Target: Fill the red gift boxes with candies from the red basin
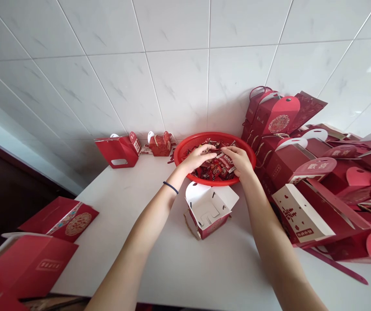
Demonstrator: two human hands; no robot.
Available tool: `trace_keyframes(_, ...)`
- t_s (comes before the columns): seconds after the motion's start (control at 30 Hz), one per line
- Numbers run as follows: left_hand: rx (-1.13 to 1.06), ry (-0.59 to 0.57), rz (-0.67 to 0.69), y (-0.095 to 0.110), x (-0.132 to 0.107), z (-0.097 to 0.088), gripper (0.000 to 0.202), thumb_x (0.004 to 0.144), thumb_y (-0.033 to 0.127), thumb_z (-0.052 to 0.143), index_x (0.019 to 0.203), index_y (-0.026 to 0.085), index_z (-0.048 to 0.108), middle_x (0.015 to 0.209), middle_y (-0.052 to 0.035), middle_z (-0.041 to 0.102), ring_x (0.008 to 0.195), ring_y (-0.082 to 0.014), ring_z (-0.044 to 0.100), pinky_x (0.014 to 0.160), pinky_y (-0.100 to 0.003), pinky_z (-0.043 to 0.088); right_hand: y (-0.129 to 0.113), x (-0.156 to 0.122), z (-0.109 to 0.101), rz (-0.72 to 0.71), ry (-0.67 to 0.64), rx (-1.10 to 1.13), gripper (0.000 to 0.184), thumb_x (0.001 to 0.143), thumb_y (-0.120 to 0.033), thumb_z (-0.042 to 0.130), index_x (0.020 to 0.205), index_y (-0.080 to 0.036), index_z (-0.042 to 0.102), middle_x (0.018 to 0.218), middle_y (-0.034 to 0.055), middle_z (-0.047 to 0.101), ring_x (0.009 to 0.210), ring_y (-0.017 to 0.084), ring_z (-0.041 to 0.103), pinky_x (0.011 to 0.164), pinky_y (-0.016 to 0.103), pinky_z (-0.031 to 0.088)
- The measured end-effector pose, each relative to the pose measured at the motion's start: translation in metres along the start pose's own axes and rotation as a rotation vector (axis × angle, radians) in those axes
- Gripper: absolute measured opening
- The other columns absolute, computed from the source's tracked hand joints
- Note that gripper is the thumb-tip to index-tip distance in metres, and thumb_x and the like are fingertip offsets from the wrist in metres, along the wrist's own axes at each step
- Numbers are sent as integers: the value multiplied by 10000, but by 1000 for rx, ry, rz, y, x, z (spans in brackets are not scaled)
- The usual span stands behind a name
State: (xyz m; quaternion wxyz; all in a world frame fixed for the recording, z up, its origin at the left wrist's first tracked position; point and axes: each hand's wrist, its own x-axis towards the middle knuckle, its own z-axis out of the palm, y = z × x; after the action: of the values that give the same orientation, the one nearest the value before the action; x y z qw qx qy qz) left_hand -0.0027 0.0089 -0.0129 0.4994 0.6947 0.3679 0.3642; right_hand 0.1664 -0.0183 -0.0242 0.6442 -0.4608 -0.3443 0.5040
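A red plastic basket (179, 151) holds a heap of red-wrapped candies (216, 170). Over its left part is my left hand (198, 157), a dark band round the wrist, with fingers stretched out and thumb apart. My right hand (239, 160) reaches in from the right, its fingers extended and touching a dark red packet with a dotted edge (226, 161); its thumb is hidden. In front of the basket, between my forearms, an open box (208, 207) shows its white inside, flaps folded outward and a twisted cord handle at the side. No candy shows inside it.
Many red gift boxes (284, 123) are piled at the right. Two small boxes, one red with a white cutout (117, 151) and one tied with cord (160, 144), stand by the tiled wall. More red boxes (58, 218) lie at the table's left edge.
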Motion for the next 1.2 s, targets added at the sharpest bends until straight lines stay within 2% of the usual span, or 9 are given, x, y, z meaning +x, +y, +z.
trace_keyframes(0.27, -26, 86, -9, -3, 2, 1, 283, 785, 336, 779, 946, 183, 603, 979, -27, 672, 860, -179, 676, 743, -303, 568, -2, 4, -2, 57, 51, 37, 90, 713, -220, 738, 691, -152, 684, 602, 12, 666, 535, 130, 600, 512, 226, 497)
trace_keyframes(0.43, 143, 295, 55, -11, 9, -1, 270, 765, 271, 784, 993, 188, 666, 1029, -47, 714, 954, -209, 668, 856, -327, 532, -1, 12, -7, 100, 57, 83, 67, 675, -181, 654, 738, -169, 636, 609, -2, 636, 513, 139, 581, 481, 246, 492)
trace_keyframes(0.53, 197, 279, 84, -16, 13, 0, 299, 751, 238, 780, 1034, 189, 699, 1059, -56, 730, 977, -217, 666, 878, -321, 513, -1, 11, -8, 85, 39, 97, 210, 600, -99, 643, 798, -168, 639, 607, -23, 617, 512, 125, 567, 463, 221, 466)
trace_keyframes(0.63, 209, 246, 76, -19, 14, 0, 236, 746, 229, 768, 969, 176, 714, 923, -44, 733, 847, -205, 667, 802, -319, 511, -1, 6, -7, 68, 11, 109, 354, 540, -26, 642, 863, -169, 655, 646, -22, 649, 564, 141, 611, 508, 235, 510)
trace_keyframes(0.77, 209, 225, 76, -20, 14, -1, 180, 748, 255, 756, 905, 179, 714, 841, -29, 728, 775, -201, 665, 773, -326, 506, -3, 1, -4, 55, 15, 159, 399, 514, 9, 697, 862, -180, 648, 684, -15, 688, 613, 161, 656, 543, 257, 553)
trace_keyframes(0.87, 203, 252, 98, -19, 13, -2, 156, 737, 250, 757, 859, 177, 694, 917, -41, 741, 896, -216, 677, 848, -322, 496, -4, 2, -3, 43, 31, 220, 338, 532, 6, 717, 810, -172, 645, 673, -12, 692, 603, 149, 655, 557, 249, 565)
trace_keyframes(0.93, 193, 267, 105, -17, 13, -2, 144, 754, 252, 738, 849, 171, 665, 920, -42, 733, 904, -210, 677, 832, -308, 497, -5, 3, -4, 49, 31, 263, 247, 583, -22, 717, 775, -162, 651, 680, 1, 701, 615, 147, 665, 581, 247, 579)
trace_keyframes(1.13, 135, 197, 101, -12, 9, -1, 156, 864, 323, 665, 908, 180, 622, 715, 21, 644, 580, -125, 611, 580, -237, 451, -9, 7, -7, 97, -2, 345, 118, 714, -97, 710, 761, -180, 639, 731, 5, 724, 691, 164, 708, 677, 272, 618)
trace_keyframes(1.2, 84, 184, 89, -11, 9, -1, 159, 878, 310, 651, 963, 183, 607, 733, 27, 643, 511, -106, 592, 544, -234, 446, -11, 6, -8, 118, -14, 356, 82, 745, -112, 672, 767, -180, 634, 726, 11, 721, 699, 172, 711, 673, 285, 621)
